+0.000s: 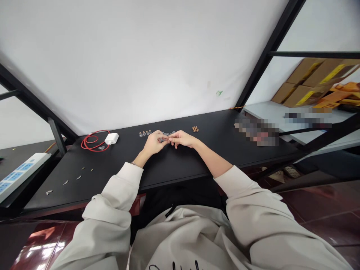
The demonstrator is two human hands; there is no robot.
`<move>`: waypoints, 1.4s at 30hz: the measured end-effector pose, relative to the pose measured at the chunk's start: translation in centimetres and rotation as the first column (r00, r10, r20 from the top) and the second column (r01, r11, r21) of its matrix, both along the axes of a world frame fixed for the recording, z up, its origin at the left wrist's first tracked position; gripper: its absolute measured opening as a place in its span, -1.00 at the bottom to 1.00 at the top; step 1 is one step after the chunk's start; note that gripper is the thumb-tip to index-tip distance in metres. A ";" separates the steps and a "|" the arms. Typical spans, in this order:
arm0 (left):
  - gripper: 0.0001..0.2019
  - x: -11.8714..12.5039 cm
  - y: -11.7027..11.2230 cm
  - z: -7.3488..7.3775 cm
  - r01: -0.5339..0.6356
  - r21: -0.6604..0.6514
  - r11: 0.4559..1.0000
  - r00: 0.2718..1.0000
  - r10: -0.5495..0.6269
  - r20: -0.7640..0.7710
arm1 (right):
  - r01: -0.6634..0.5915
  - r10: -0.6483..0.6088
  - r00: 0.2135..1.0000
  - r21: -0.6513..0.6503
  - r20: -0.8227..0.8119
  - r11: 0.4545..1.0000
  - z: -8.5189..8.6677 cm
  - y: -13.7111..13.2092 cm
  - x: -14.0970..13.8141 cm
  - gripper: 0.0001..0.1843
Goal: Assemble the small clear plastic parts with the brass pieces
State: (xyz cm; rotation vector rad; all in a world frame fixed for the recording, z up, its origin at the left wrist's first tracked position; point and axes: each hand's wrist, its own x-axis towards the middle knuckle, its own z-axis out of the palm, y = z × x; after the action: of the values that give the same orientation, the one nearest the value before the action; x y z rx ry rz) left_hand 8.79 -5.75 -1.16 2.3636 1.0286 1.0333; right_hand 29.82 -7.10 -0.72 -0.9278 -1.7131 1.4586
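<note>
My left hand (pixel 155 144) and my right hand (pixel 182 139) meet fingertip to fingertip above the middle of the black table. Between the closed fingers of my left hand a bit of a small glass bottle (pixel 162 140) shows. My right hand's thumb and forefinger are pinched against it; whatever they hold is hidden. Just behind my fingers lie several clear small bottles (pixel 172 132), partly covered by the hands. To the left stands a row of several corked glass bottles (pixel 144 133). A cluster of small brown corks (pixel 195 129) sits to the right.
A white charger (pixel 111 138) with a coiled red cable (pixel 87 142) lies on the left of the black table (pixel 174 168). Small scraps (pixel 65 182) are scattered near the front left. A white power strip (pixel 24 174) and black frame posts (pixel 263 56) flank the table.
</note>
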 end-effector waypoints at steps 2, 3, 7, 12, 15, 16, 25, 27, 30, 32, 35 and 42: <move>-0.86 0.0 0.0 -0.1 0.012 0.000 1.000 1.000 -0.012 0.006 | -0.009 0.009 1.000 -0.007 -0.015 1.000 -0.1 0.0 0.0 -0.59; -0.85 -0.1 0.1 -0.2 0.023 0.003 1.000 1.000 -0.024 0.011 | -0.008 0.008 1.000 -0.011 -0.021 1.000 -0.1 0.0 0.0 -0.58; -0.85 0.0 0.0 -0.1 0.047 0.009 0.999 0.999 -0.047 0.026 | 0.021 -0.022 0.999 -0.036 -0.033 0.999 -0.3 0.0 -0.2 -0.55; -0.85 -0.2 0.1 0.6 -0.028 -0.035 0.999 1.000 0.029 0.002 | 0.085 -0.092 0.992 -0.079 -0.087 0.993 -0.4 -0.1 -0.6 -0.53; -0.83 -1.2 0.9 1.2 -0.129 -0.057 0.990 0.992 0.129 -0.006 | 0.163 -0.171 0.981 -0.092 -0.091 0.982 -0.3 -0.2 -0.7 -0.53; -0.83 -1.7 1.3 1.3 -0.176 -0.062 0.982 0.984 0.176 -0.018 | 0.193 -0.202 0.976 -0.093 -0.088 0.977 -0.3 -0.2 -0.7 -0.54; -0.90 -7.4 4.8 1.2 -0.452 -0.240 0.859 0.887 0.403 -0.226 | 0.236 -0.240 0.969 -0.071 -0.052 0.969 -0.6 0.3 -0.7 -0.56; -0.89 -7.7 4.9 1.2 -0.477 -0.250 0.842 0.874 0.426 -0.234 | 0.234 -0.238 0.970 -0.066 -0.049 0.970 -0.7 0.4 -0.7 -0.56; -0.87 -7.6 4.9 1.3 -0.509 -0.224 0.831 0.856 0.461 -0.236 | 0.237 -0.240 0.970 -0.065 -0.044 0.969 -0.6 0.3 -0.8 -0.58; -0.88 -7.4 4.9 1.2 -0.514 -0.241 0.823 0.851 0.456 -0.260 | 0.237 -0.240 0.970 -0.066 -0.043 0.969 -0.5 0.3 -0.8 -0.59; -0.90 -7.2 4.9 1.1 -0.522 -0.285 0.804 0.846 0.444 -0.295 | 0.233 -0.236 0.971 -0.063 -0.044 0.970 -0.4 0.2 -0.8 -0.61; -0.93 -6.8 4.8 1.1 -0.545 -0.269 0.794 0.828 0.462 -0.317 | 0.236 -0.238 0.971 -0.060 -0.030 0.970 -0.1 -0.1 -0.8 -0.64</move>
State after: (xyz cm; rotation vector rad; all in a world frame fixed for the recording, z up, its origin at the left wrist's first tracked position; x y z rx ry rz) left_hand 2.03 -1.00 -0.05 1.9809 1.8473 0.6486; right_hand 29.04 -7.17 -0.85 -1.0885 -1.4843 1.3612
